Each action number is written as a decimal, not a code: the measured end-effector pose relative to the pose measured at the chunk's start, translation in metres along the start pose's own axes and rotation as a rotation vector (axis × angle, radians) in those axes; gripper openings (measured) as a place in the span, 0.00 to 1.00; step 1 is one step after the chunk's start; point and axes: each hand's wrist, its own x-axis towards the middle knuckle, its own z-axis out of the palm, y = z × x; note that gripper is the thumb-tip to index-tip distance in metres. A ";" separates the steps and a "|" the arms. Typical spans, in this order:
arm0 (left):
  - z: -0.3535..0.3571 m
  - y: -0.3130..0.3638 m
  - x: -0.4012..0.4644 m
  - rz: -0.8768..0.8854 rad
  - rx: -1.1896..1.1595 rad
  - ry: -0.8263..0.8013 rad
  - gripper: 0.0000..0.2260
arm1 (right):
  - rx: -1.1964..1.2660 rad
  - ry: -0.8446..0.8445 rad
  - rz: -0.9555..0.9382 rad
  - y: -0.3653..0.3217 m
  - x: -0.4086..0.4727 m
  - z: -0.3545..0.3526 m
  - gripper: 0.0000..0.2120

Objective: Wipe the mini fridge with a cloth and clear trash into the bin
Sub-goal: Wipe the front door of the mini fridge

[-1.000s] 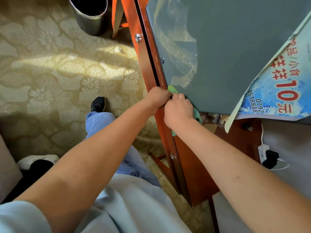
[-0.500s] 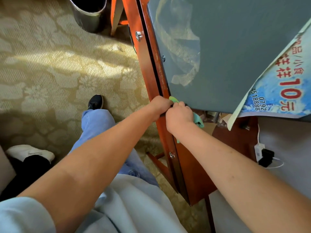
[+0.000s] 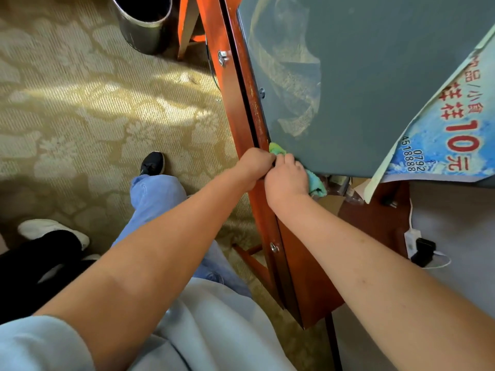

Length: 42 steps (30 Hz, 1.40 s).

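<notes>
The right hand (image 3: 286,180) has its fingers curled round a green cloth (image 3: 316,182), which pokes out above the knuckles and below the palm, pressed to the near corner of the grey mini fridge (image 3: 375,84) just beyond the fingertips. The left hand (image 3: 254,164) grips the edge of the red wooden cabinet door (image 3: 241,103) right beside it, fingers closed on the wood. To wipe well, I would keep the door steady and drag the cloth in overlapping strokes away from the fingers across the dusty smear; the bin (image 3: 144,22) stands well beyond both hands
</notes>
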 end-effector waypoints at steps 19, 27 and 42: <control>0.010 0.026 -0.046 0.099 -0.020 0.009 0.11 | 0.049 0.171 0.011 0.027 -0.044 -0.016 0.19; -0.012 0.068 -0.035 0.193 -0.044 0.128 0.13 | 0.060 0.305 0.059 0.034 -0.025 -0.051 0.20; -0.011 0.097 -0.056 0.228 0.056 0.130 0.14 | 0.108 0.364 0.107 0.048 -0.043 -0.067 0.18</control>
